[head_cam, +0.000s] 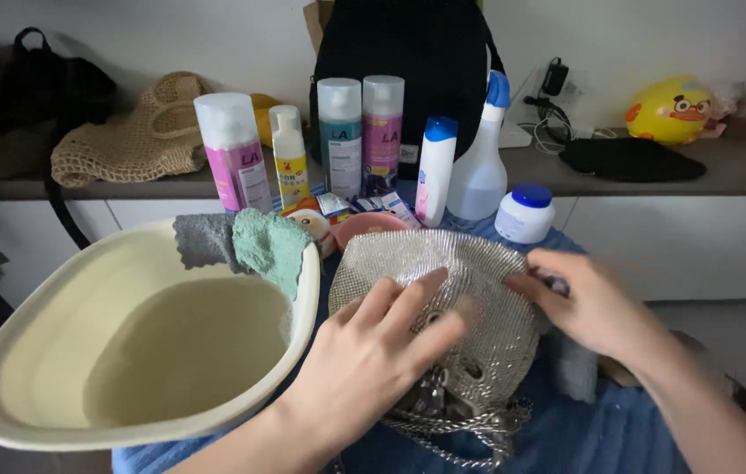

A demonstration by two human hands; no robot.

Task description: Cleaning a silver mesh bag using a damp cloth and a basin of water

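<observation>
A glittery silver mesh handbag [469, 281] with a metal chain strap [469, 430] lies on a blue cloth [601, 430]. My left hand [373, 351] rests flat on the bag's front, fingers spread across the mesh. At the bag's upper right edge, my right hand [588, 303] pinches the mesh between its fingertips.
A cream plastic basin [57, 351] holding water stands at left, with a grey cloth [202, 239] and a green cloth [272, 246] draped on its rim. Behind stand several bottles [338, 136], a spray bottle [483, 167] and a white jar [524, 213]. A black backpack [408, 61] leans on the wall.
</observation>
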